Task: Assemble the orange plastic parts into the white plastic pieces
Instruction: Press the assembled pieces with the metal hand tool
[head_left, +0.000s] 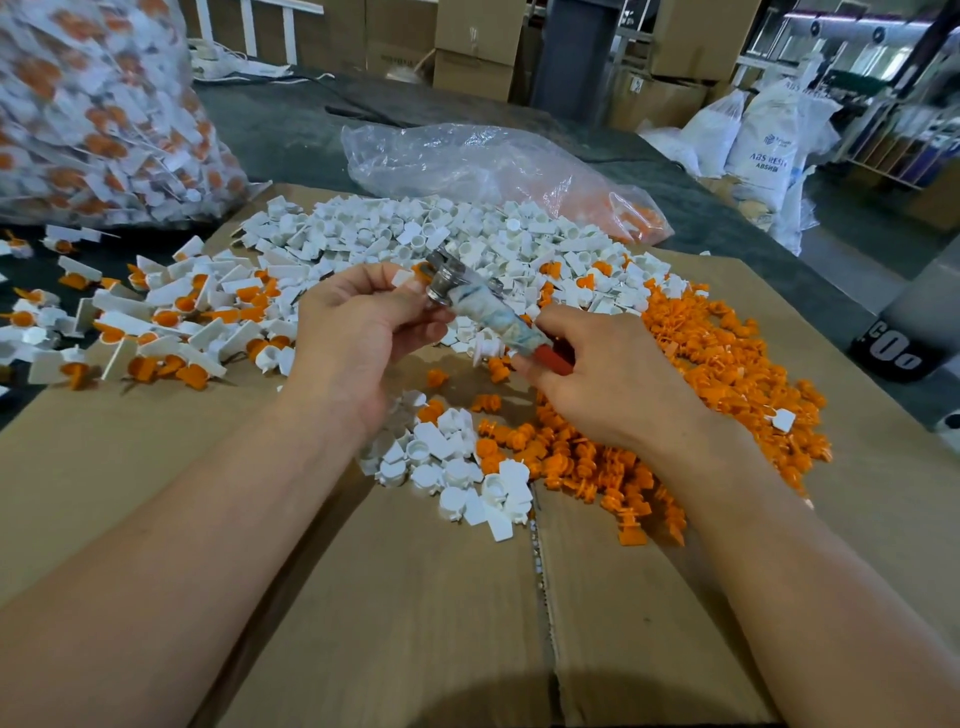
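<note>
On the head view, I see both hands raised over a flattened cardboard sheet (208, 493), meeting near its middle. The right hand (597, 374) is wrapped around the red handle of a tool (483, 306). The tool's taped shaft slants up and left to a metal head. The left hand (353, 332) has its fingers curled and pinches a white piece (402, 277) at its fingertips, right against that metal head. A speck of orange shows beside it, but I cannot tell whether it is already seated. Another small white part sits just under the shaft by the right fingers, and I cannot make out what holds it.

Loose white pieces (467, 239) are heaped beyond the hands, with a smaller cluster near the wrists. The orange parts (701, 374) spread under and to the right of the right hand. Joined white-and-orange pieces (171, 322) lie to the left. A full clear bag (93, 114) stands behind them, and a slack plastic bag (493, 166) lies at the far edge.
</note>
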